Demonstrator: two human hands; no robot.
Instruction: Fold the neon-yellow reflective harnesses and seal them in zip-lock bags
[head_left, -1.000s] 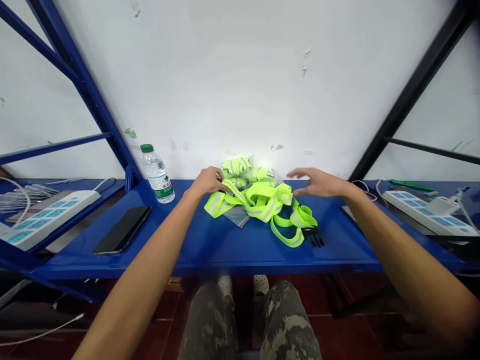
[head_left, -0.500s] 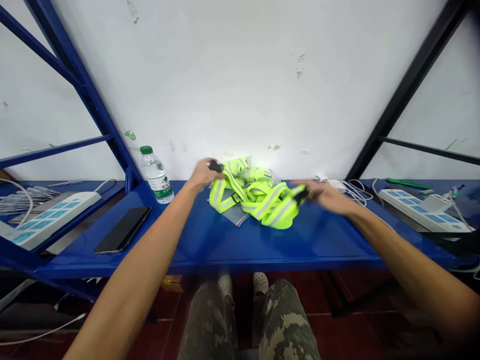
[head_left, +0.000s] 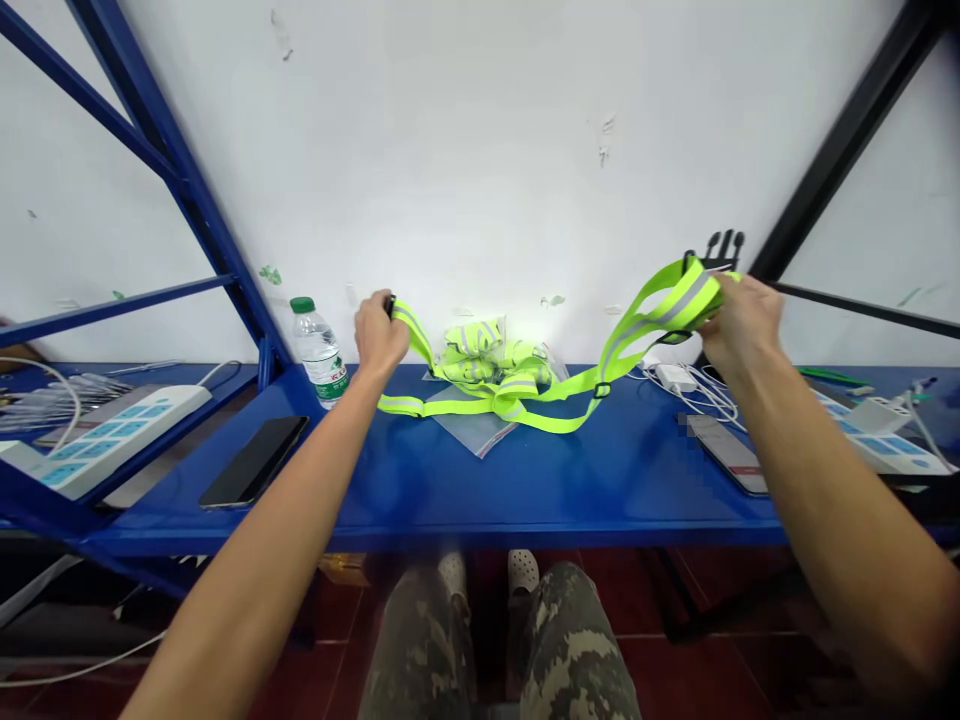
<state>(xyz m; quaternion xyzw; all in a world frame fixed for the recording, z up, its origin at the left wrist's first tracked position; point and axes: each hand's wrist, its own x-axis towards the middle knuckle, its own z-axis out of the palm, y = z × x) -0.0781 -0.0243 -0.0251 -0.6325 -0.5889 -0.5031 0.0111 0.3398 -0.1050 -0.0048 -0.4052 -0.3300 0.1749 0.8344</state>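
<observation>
A neon-yellow reflective strap vest point(head_left: 525, 400) is stretched out above the blue shelf point(head_left: 525, 490). My left hand point(head_left: 380, 335) is closed on its left end, where a black buckle shows by my fingers. My right hand point(head_left: 739, 318) is raised to the right and closed on the other end; a black pronged buckle point(head_left: 721, 247) sticks up above it. The straps sag in the middle down to the shelf. Behind them, against the wall, lies a pile of more folded yellow vests point(head_left: 487, 352) on clear plastic bags point(head_left: 474, 432).
A water bottle point(head_left: 320, 352) stands left of my left hand. A dark phone point(head_left: 255, 460) and a white power strip point(head_left: 97, 432) lie at the left. Another phone point(head_left: 726, 452), white cables with a charger point(head_left: 679, 378) and a second power strip point(head_left: 877, 440) lie at the right. Blue and black frame posts flank the shelf.
Both hands took hold of the vest's ends and pulled apart. My right hand rose up and to the right; the bunched straps are now stretched out.
</observation>
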